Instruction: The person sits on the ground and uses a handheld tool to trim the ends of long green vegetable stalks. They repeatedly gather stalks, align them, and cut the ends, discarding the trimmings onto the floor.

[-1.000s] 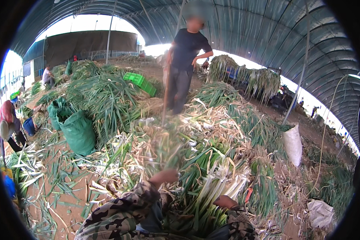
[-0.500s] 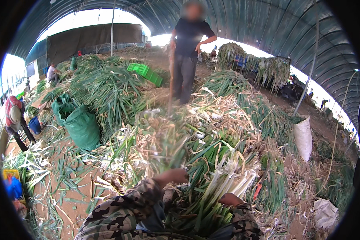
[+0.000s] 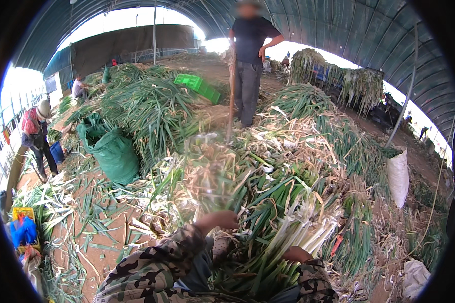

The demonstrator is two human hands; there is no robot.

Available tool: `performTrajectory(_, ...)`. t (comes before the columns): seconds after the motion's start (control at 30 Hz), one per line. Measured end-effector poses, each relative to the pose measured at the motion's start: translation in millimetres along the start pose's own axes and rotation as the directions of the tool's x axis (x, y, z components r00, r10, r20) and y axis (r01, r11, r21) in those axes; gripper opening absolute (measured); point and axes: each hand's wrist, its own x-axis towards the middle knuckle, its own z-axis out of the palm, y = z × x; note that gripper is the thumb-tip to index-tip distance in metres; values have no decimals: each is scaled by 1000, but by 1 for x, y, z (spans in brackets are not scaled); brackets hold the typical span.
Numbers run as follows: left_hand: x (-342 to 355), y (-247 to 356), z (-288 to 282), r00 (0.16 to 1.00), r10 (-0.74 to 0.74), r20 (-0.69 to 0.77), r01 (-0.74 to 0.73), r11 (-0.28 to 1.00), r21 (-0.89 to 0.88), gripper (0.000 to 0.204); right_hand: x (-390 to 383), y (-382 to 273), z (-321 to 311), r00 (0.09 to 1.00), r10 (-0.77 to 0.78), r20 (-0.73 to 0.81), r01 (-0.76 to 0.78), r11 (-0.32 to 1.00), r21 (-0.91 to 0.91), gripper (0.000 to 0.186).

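Note:
A bundle of long green onions (image 3: 288, 232) lies across my lap, white stalks pointing up to the right and green leaves toward me. My right hand (image 3: 297, 254) is curled against the right side of these stalks, its fingertips partly hidden. My left hand (image 3: 220, 220) is closed, left of the bundle and above my knee; whatever its fingers hold is hidden. Just beyond it, a patch of dry leaves (image 3: 207, 174) is smeared by motion. Both my sleeves are camouflage cloth.
A person (image 3: 248, 65) stands ahead on the onion heap, holding a wooden pole (image 3: 231, 96). At left are a green sack (image 3: 114, 156), a yellow crate (image 3: 24, 214) and a stooping person (image 3: 35, 131). A green crate (image 3: 197, 88) lies farther back; a white sack (image 3: 398, 179) stands at right.
The whole view has shifted, so the surroundings sit farther right and, in part, lower. The stooping person at left has straightened somewhat. My hands stay nearly in the same place by the onions.

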Motion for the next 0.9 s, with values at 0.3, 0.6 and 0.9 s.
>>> performTrajectory(0.3,18,-60,23,998,-38,-51,36,999,-26,39,19,-21,9,999,-51,11,51,989,-136,44)
performTrajectory(0.6,8,-37,11,996,-78,-45,78,997,-18,41,6,-19,5,1000,-4,3,4,990,-140,43)
performTrajectory(0.9,-7,-6,-3,994,-74,-77,72,997,-18,48,7,-8,5,1000,3,-12,-5,991,-136,41)
